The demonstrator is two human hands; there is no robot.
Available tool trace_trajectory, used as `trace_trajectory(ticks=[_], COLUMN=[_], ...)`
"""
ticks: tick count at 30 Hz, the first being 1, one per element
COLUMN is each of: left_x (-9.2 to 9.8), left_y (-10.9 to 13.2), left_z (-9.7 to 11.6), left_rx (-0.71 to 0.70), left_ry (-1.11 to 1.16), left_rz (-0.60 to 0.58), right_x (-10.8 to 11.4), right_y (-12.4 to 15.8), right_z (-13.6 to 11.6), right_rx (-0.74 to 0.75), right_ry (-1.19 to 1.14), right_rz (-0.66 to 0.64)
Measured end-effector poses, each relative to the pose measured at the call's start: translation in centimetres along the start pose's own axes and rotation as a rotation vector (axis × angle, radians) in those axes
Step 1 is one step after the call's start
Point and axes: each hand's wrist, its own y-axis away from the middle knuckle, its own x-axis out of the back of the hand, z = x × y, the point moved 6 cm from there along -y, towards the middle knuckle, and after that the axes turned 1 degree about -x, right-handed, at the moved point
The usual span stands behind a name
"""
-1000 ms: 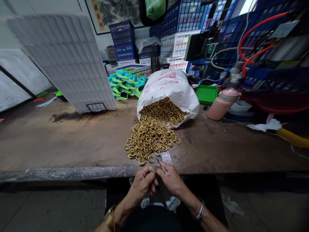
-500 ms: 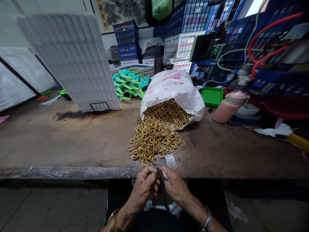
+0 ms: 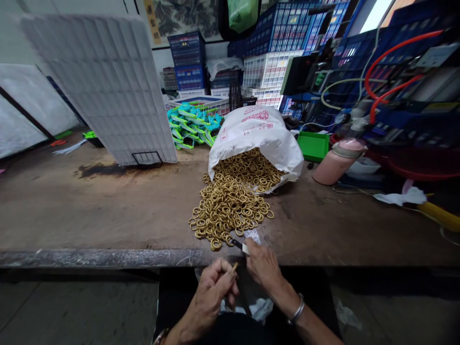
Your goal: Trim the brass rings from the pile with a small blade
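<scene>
A: Looking at the near edge of the surface [image 3: 108, 211], what do the two hands hold?

B: The left hand [image 3: 212, 292] is closed, and it pinches one small brass ring [image 3: 235, 266] between thumb and fingers. Only a little golden part of the ring shows above the fingertips. The right hand [image 3: 264, 266] grips a thin tool [image 3: 240, 246] with a dark tip and a light handle; the tip points left and far, toward the heap.

A: How does the heap look?

B: The pile of rings [image 3: 230, 211] is dull gold, many small round rings lying flat and over each other. They spill out from the open mouth of a white bag [image 3: 258, 132] with red print, which lies on its side a little farther on the surface. The nearest rings are just beside the tool tip.

A: And the things around?

B: At the right of the bag there is a green tray [image 3: 312, 145] and a pink bottle [image 3: 334, 160]. At the far left a white grid panel [image 3: 104, 86] stands leaning, and behind the bag lies a bunch of turquoise plastic parts [image 3: 192, 124].
</scene>
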Motion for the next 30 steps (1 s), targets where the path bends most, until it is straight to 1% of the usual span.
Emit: trace_trajectory(ticks=[2,3,5,7,12,17,19,22,26,28,30], left_x=[-0.1,0.0,0.5,0.9,1.7,2.0,2.1,2.5,3.0,3.1,3.2], left_y=[0.2,0.1,-0.1,-0.4,-0.7,-1.1,-1.4,-1.8,-2.1,-2.1,-2.1], left_z=[-0.3,-0.5,-0.9,-1.2,-0.9,-1.2,-1.4,-1.3,-0.8,-0.6,-0.3], left_rx=[0.007,0.015,0.041,0.066,0.096,0.186,0.201,0.189,0.17,0.147,0.096], left_ry=[0.093,0.146,0.245,0.318,0.463,0.623,0.66,0.652,0.586,0.525,0.422], left_rz=[-0.026,-0.018,0.016,0.052,0.062,0.025,0.029,0.075,0.121,0.14,0.164], right_x=[0.1,0.1,0.1,-0.2,-1.1,-1.1,-1.1,-1.2,-1.0,-0.8,-0.5], right_y=[-0.6,-0.8,-1.1,-1.3,-1.5,-1.8,-1.8,-1.7,-1.7,-1.8,-1.9], right_z=[0.0,-0.3,-1.1,-1.9,-2.6,-2.2,-2.0,-1.8,-1.7,-1.5,-1.4], right_rx=[0.024,0.05,0.078,0.074,0.028,0.009,0.001,0.011,0.027,0.028,0.044], right_ry=[-0.004,-0.023,-0.058,-0.043,0.126,0.157,0.164,0.167,0.131,0.082,-0.011], right_rz=[0.037,0.057,0.097,0.12,0.098,0.062,0.056,0.044,0.036,0.043,0.058])
